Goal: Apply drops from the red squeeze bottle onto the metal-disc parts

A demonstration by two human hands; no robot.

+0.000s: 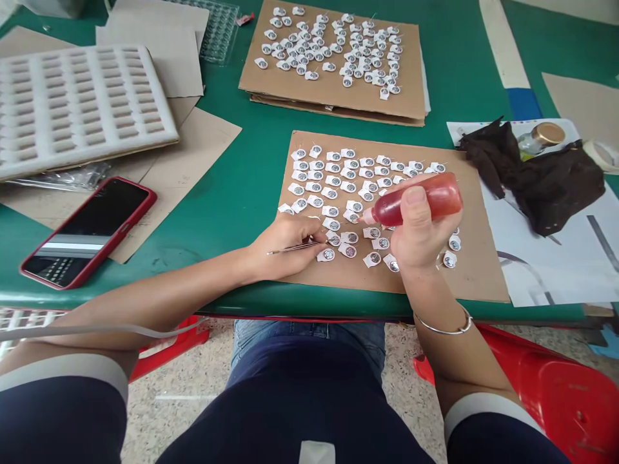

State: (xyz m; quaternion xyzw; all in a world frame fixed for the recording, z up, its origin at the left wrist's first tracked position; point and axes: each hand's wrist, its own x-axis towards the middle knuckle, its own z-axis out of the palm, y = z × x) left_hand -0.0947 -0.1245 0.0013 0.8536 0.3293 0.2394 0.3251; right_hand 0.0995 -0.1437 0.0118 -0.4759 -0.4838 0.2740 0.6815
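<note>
A cardboard sheet (pixel 387 282) lies at the table's front edge, covered with several rows of small white tags bearing round dark-printed discs. My left hand (pixel 293 245) rests on its left edge, fingers closed around thin metal tweezers (pixel 294 247) whose tip is by a tag (pixel 333 238). In my right hand (pixel 418 235) is a small squeeze bottle of red liquid (pixel 420 198), tilted with its pale nozzle pointing left and down. The nozzle tip is close above a tag (pixel 351 216) in the middle rows; whether it touches cannot be made out.
Stacked cardboard (pixel 333 96) with more tags stands behind. To the left are a white slotted tray (pixel 87 106) and a red-cased phone (pixel 89 232). Dark cloth (pixel 556 187), a gold-lidded jar (pixel 544 136) and white paper (pixel 527 258) lie at the right.
</note>
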